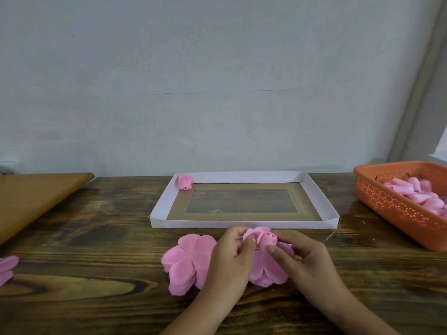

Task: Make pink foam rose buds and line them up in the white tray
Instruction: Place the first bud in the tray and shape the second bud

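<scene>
A half-wrapped pink foam rose bud (pixel 264 238) sits between both hands, just in front of the white tray (pixel 244 223). My left hand (pixel 232 257) pinches a petal against its left side. My right hand (pixel 302 257) grips the bud from the right, thumb pressed at its base. Flat pink petal sheets (pixel 186 259) lie stacked under and left of my hands. One finished bud (pixel 185 182) lies in the tray's far left corner.
An orange perforated basket (pixel 396 209) holding several pink foam pieces stands at the right. A light wooden board (pixel 36 197) lies at the left, and more pink petals (pixel 7 268) sit at the left edge. A grey wall rises behind the dark wooden table.
</scene>
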The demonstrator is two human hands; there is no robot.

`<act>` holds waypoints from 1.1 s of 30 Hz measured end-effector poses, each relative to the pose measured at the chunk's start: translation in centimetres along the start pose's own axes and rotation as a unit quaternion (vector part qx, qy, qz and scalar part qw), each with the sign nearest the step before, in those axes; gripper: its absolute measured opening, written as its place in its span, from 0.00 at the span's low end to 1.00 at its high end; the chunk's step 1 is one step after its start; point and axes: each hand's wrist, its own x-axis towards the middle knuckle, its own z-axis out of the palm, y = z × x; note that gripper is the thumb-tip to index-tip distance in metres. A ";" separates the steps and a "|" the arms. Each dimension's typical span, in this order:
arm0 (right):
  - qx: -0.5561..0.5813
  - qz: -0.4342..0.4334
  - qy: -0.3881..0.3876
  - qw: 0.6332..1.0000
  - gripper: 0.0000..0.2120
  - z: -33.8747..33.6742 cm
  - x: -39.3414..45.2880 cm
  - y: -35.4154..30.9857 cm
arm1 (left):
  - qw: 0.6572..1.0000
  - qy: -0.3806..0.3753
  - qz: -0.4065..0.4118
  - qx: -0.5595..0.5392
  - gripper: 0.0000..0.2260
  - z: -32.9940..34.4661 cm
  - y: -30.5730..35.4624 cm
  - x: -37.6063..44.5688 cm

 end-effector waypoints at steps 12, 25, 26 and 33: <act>-0.016 -0.001 0.016 1.000 0.11 0.0 -0.1 -0.1 | 0.997 -0.044 0.016 -0.060 0.13 0.3 0.4 -0.4; 0.005 0.029 0.005 1.000 0.14 -0.2 0.3 0.2 | 0.999 -0.029 0.005 -0.015 0.12 0.3 0.3 -0.4; 0.015 0.029 0.002 0.999 0.14 -0.2 0.4 0.1 | 0.999 -0.029 0.005 -0.016 0.12 0.3 0.3 -0.4; 0.068 0.046 0.000 0.997 0.10 -0.3 0.5 0.2 | 0.999 -0.036 -0.004 -0.026 0.11 0.2 0.4 -0.3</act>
